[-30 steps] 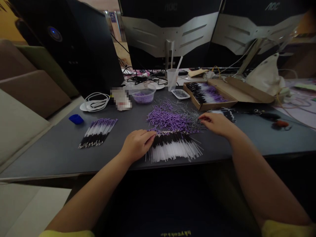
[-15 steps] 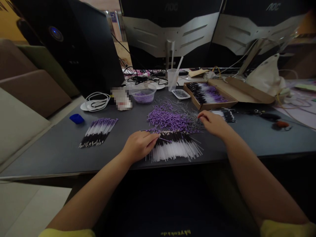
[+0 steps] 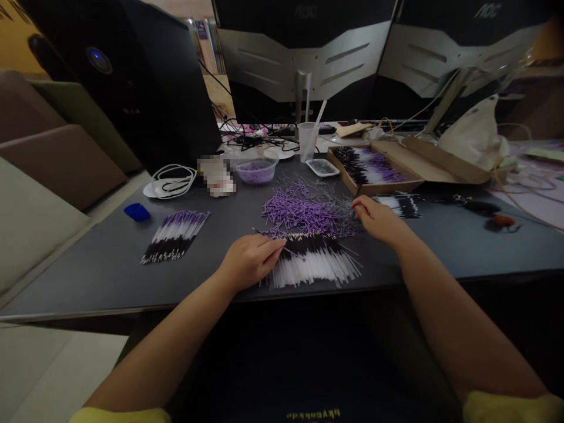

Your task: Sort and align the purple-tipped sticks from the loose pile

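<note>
My left hand (image 3: 250, 259) is closed in a pinch on a thin purple stick (image 3: 294, 253), whose end points right over a row of black and white tubes (image 3: 315, 264). Behind that row lies a heap of purple sticks (image 3: 295, 211). At the heap's right side, my right hand (image 3: 374, 217) has its fingertips together at a loose pile of fine grey pieces (image 3: 343, 205); whatever is between them is too small to make out. A bundle of finished-looking purple, white and black tubes (image 3: 176, 237) rests on the left of the table.
A clear bowl (image 3: 258, 170), a small white tray (image 3: 323, 168), a cup with a straw (image 3: 307, 143) and an open cardboard box (image 3: 388, 188) stand behind. A blue cap (image 3: 137, 212) and coiled cable (image 3: 176, 181) lie left; monitors rise at the back.
Both hands stay in nearly the same places. The right fingertips have shifted slightly at the grey pieces, and the purple stick in my left hand has tilted a little downward.
</note>
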Tool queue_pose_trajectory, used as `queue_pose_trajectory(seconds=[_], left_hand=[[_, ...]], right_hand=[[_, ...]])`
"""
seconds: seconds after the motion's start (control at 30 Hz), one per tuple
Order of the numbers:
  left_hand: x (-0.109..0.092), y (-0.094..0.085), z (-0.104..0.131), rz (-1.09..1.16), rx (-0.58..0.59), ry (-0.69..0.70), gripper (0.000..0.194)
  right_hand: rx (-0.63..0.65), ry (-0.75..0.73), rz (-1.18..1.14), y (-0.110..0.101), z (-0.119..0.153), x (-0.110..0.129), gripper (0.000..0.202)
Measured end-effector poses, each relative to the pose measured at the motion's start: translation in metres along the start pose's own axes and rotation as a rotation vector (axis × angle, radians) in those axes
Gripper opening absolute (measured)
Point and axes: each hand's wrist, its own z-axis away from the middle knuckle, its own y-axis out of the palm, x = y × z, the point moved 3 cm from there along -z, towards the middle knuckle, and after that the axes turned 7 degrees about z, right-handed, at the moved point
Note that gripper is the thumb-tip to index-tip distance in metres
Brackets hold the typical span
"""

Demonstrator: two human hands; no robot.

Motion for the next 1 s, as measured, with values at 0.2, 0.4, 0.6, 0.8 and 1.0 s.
queue_pose_trajectory(seconds=[0.2, 0.4, 0.6, 0.8, 1.0], left_hand=[[-0.002, -0.003, 0.0, 0.104, -0.009, -0.002, 0.021], [-0.002, -0.001, 0.002, 0.141, 0.0, 0.035, 0.027], [-0.003, 0.001, 0.004, 0.043, 0.004, 0.088, 0.045], [-0.005, 0.001, 0.002, -0.012, -0.003, 0.144, 0.033], [-0.004, 0.002, 0.002, -0.012, 0.005, 0.118, 0.031]], right_hand=[[-0.008, 0.004, -0.243, -0.006, 0.004, 0.018, 0.013], [0.205, 0.074, -0.931, 0.003, 0.021, 0.075, 0.022], [0.18, -0.042, -1.209, 0.015, 0.033, 0.105, 0.025], [0.127, -0.13, -1.228, 0.012, 0.034, 0.101, 0.014], [0.205, -0.169, -1.226, 0.014, 0.038, 0.102, 0.014]])
